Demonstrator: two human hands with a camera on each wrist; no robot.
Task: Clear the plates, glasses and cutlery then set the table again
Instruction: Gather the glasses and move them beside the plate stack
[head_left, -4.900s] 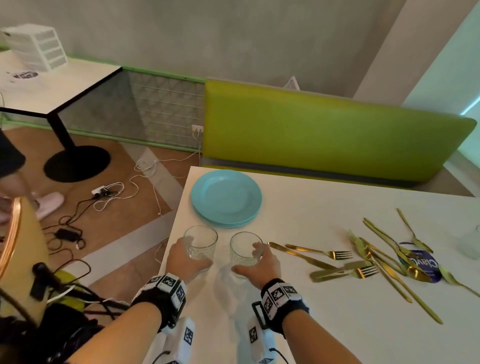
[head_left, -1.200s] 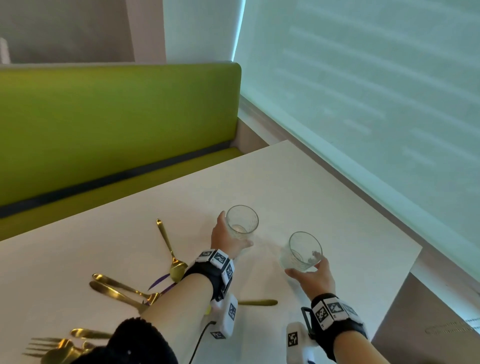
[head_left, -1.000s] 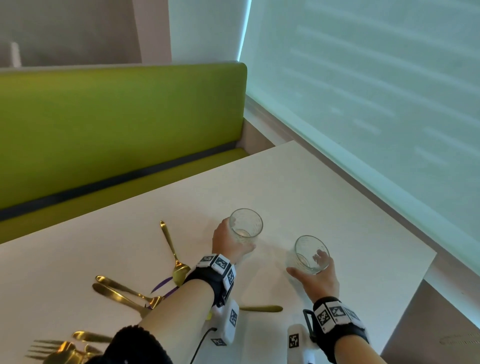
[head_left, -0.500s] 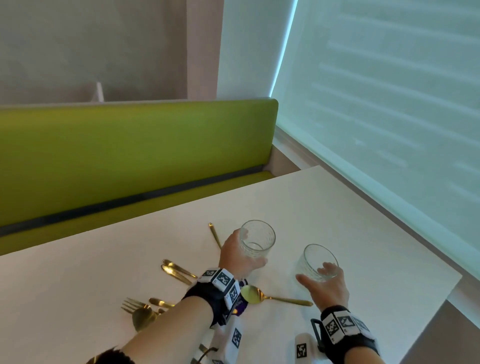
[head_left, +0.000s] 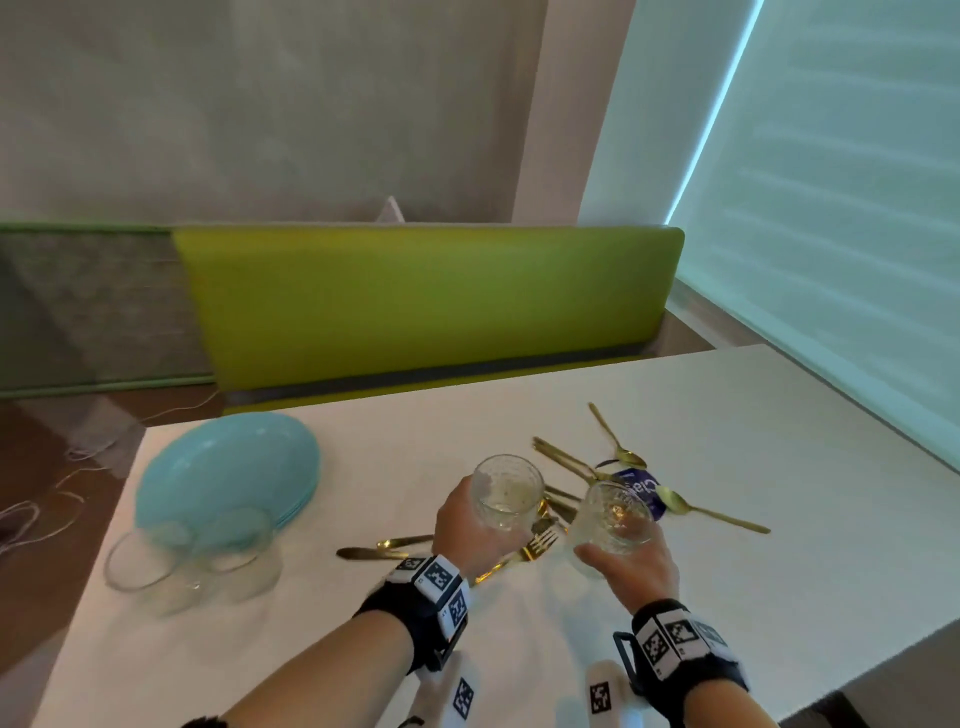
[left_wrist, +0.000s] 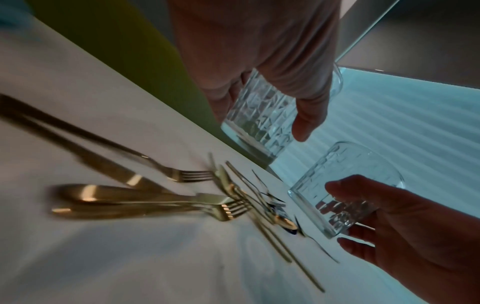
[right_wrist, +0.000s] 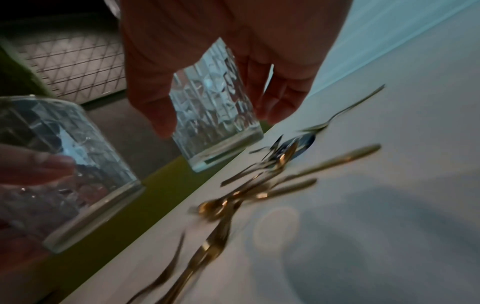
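1. Two cut-pattern tumblers held off the white table (head_left: 727, 415), above the scattered gold cutlery (head_left: 566, 462).
2. Left hand (head_left: 470, 530) wraps the left glass (head_left: 506, 491), fingers and thumb curled round its wall; glass upright, rim up.
3. Right hand (head_left: 631, 569) grips the right glass (head_left: 613, 519) from below and the side; glass tilted slightly.
4. The two glasses sit near each other, not touching.
5. Forks, knives and spoons lie crossed in a loose heap under and right of the hands; a purple round label (head_left: 641, 491) lies among them.
6. Stack of light blue plates (head_left: 223, 467) at the table's far left corner.
7. Two more glasses (head_left: 192, 556), blurred, just in front of the plates.
8. Green bench back (head_left: 426, 301) beyond the table.
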